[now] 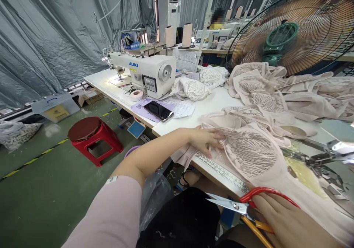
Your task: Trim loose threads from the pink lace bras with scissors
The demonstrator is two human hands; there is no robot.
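Observation:
My left hand point(206, 139) lies flat, fingers spread, on a beige lace garment piece point(249, 152) at the front edge of the white table point(218, 100). My right hand point(287, 222) sits low at the right and grips red-handled scissors point(243, 203). Their blades point left, just below the table edge. A printed ruler strip point(221, 170) runs along that edge under the lace.
A white Juki sewing machine point(146, 73) stands at the back left beside a tape roll point(136, 95), a black phone point(158, 110) and papers. More lace pieces point(276, 89) pile up before a large fan point(290, 30). A red stool point(91, 137) stands on the green floor. Another person sits far behind.

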